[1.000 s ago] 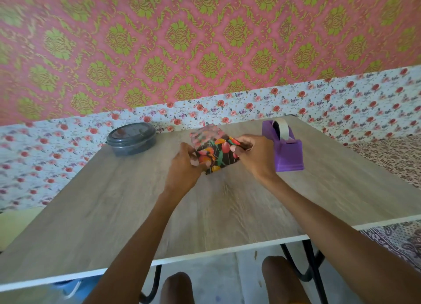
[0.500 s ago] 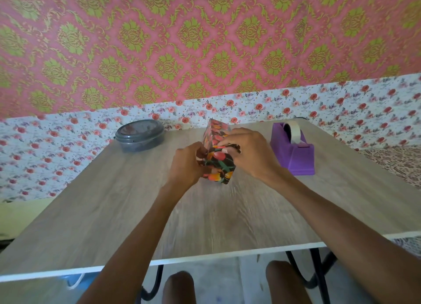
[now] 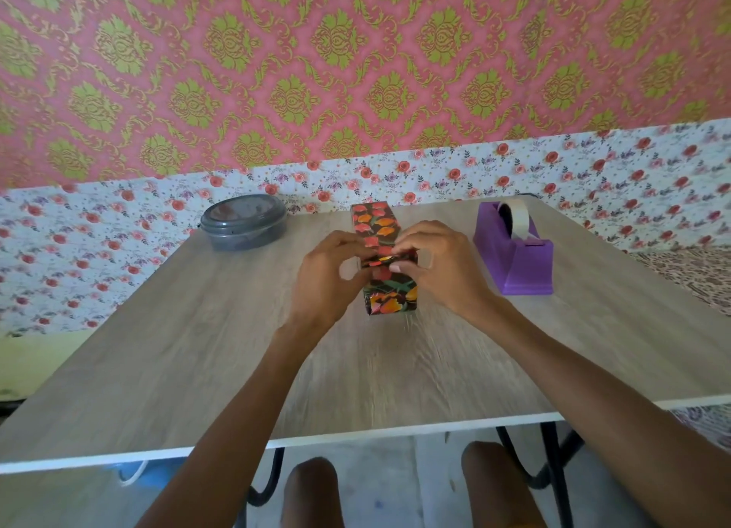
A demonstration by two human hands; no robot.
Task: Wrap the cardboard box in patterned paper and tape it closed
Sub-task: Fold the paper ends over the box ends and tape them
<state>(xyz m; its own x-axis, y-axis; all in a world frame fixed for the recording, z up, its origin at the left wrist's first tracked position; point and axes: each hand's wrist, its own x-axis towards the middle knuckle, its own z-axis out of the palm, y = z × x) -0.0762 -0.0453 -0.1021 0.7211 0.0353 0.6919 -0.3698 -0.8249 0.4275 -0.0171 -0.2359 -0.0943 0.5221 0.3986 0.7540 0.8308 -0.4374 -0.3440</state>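
Left hand (image 3: 330,276) and right hand (image 3: 439,266) (fingers curled) pinch the wrapped box (image 3: 389,290).

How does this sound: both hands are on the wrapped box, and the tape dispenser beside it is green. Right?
Only the colour is wrong: the head view shows the tape dispenser is purple. The left hand and right hand are on the wrapped box.

soft, even daylight, bright, with no hard shadows; only a faint shade lies on the table (image 3: 197,349) beside the wrapped box (image 3: 389,290). its glossy paper and the grey container's lid (image 3: 243,211) carry a pale sheen. the left hand (image 3: 328,274), the right hand (image 3: 443,266) and the wood grain are softened by motion blur. the wide lens bows the table's near edge. under the table it is dim.
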